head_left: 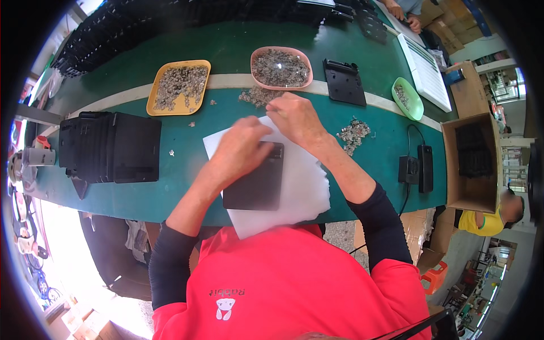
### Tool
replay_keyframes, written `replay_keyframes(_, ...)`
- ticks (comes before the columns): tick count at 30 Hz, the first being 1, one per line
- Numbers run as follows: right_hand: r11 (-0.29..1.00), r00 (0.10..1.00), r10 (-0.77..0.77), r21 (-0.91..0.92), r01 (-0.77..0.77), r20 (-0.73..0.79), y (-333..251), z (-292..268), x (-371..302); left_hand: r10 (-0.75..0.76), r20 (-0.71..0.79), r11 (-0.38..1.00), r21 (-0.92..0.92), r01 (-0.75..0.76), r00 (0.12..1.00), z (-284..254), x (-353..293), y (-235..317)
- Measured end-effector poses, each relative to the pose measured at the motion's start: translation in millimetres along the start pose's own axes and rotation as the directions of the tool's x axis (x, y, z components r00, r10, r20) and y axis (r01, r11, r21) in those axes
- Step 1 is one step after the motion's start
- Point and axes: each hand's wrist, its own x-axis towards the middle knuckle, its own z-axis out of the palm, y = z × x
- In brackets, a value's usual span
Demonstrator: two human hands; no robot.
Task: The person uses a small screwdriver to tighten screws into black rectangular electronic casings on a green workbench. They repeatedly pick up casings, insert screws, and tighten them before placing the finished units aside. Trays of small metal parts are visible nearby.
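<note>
A flat black plastic panel (255, 190) lies on a white foam sheet (306, 190) in front of me. My left hand (241, 150) rests over the panel's upper left part, its fingers smeared by motion. My right hand (297, 119) is above the sheet's far edge, with thumb and fingertips pinched together. What they hold, if anything, is hidden. Just beyond those fingertips is a loose pile of small metal parts (258, 96). Behind it stands a pink tray (309, 79) filled with similar parts.
Left are a yellow tray (152, 105) of small parts and a row of black panels (136, 148). Right are a second metal pile (354, 135), a green dish (416, 107), a black panel (344, 85), a corded black device (424, 167) and a cardboard box (450, 170). Another person's hands (405, 14) show at far right.
</note>
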Motion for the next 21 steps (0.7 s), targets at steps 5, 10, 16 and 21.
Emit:
replay_keyframes(5, 0.968, 0.997, 0.024, -0.249, -0.006, 0.071, -4, 21, 18, -0.257, -0.336, 0.875, 0.318, 0.365, 0.906, -45, 8, -44)
replay_keyframes(10, 0.953, 0.997, 0.002, -0.303, 0.022, 0.077, -2, 29, 23, -0.339, -0.381, 0.724, 0.479, 0.497, 0.860, -62, 14, -108)
replay_keyframes(16, 0.925, 0.989, -0.118, -0.352, 0.142, 0.091, 3, 33, 23, -0.384, -0.305, 0.729, 0.480, 0.489, 0.872, -64, 16, -122)
replay_keyframes(21, 0.993, 1.000, -0.005, -0.119, 0.008, 0.026, 0, 25, 22, -0.386, -0.316, 0.716, 0.490, 0.497, 0.867, -63, 22, -127)
